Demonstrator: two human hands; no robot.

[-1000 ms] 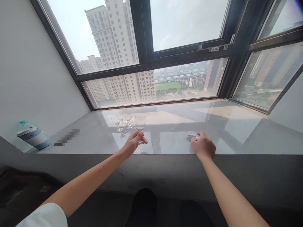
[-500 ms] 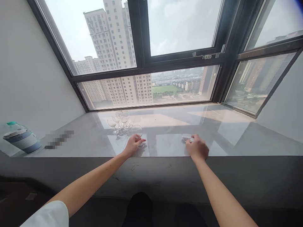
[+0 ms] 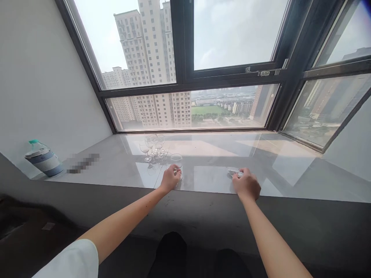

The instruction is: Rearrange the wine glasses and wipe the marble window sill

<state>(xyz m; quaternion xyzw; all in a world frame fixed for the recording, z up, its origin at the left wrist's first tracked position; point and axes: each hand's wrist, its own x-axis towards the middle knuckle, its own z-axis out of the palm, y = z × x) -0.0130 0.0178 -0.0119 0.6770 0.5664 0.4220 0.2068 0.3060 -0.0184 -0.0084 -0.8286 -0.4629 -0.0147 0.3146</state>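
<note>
Lowered since a second ago, the glass (image 3: pixel 176 160) now stands upright on the sill (image 3: pixel 214 177), where before the left hand (image 3: pixel 170 179) held it lifted above the stone. That hand has come down with it, and its fingers curl narrowly about the stem and foot, still touching. The bowl shows clear above the knuckles.

At three o'clock from the glass, well apart, the right hand (image 3: pixel 246 185) rests on the sill as it did before, fingers closed over a small white cloth (image 3: pixel 235 172) whose edge pokes out at the hand's eleven o'clock.

At eleven o'clock from the glass, near it, a cluster of glasses (image 3: pixel 153 146) stands upright, close together; how many I cannot tell. Far off at nine o'clock, by the wall, a bottle (image 3: pixel 43 159) with a green cap sits at the sill's end. Between bottle and cluster lies a blurred dark strip (image 3: pixel 82 163). Beyond, at twelve o'clock, the window (image 3: pixel 185 77) shows tower blocks.
</note>
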